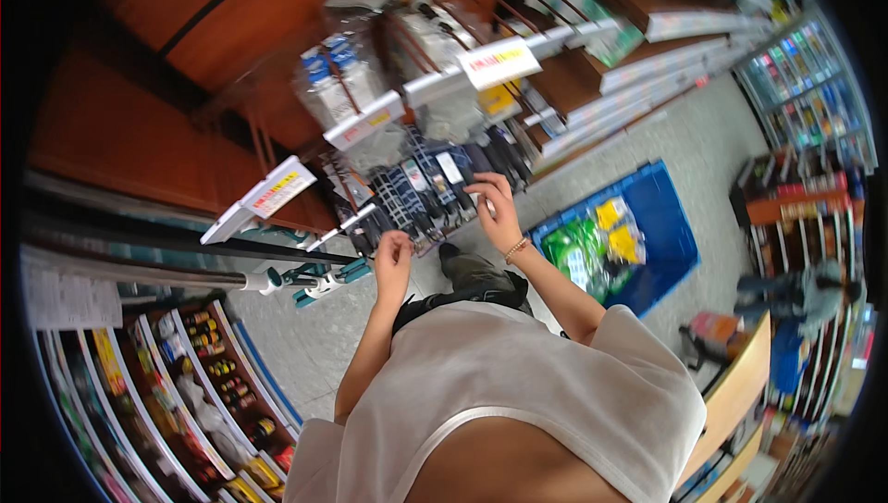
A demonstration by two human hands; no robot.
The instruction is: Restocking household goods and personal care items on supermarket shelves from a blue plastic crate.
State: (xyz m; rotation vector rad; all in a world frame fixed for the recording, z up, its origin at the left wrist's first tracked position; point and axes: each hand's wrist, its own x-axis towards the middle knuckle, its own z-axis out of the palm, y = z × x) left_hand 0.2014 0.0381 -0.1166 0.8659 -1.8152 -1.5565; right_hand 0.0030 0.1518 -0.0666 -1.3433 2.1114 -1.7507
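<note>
Folded umbrellas (416, 190), some plaid and some dark, hang in a row low on a store display in front of me. Above them, clear plastic packs (340, 90) hang from hooks with price tag holders. My left hand (393, 256) is at the near left end of the umbrellas, fingers curled; whether it touches one is unclear. My right hand (494, 204), with a beaded bracelet on the wrist, is raised at the right part of the row, fingers bent and apart, with nothing seen in it. A blue plastic crate (669, 225) holding green and yellow plastic packages (590, 246) stands on the floor to the right.
Shelves of packaged goods (201, 392) stand at the lower left, beside a metal rail with white and teal clamps (326, 284). A wooden counter (728, 392) is at the lower right. Another person (798, 295) is by the far right shelves. Grey tiled floor (694, 135) runs between.
</note>
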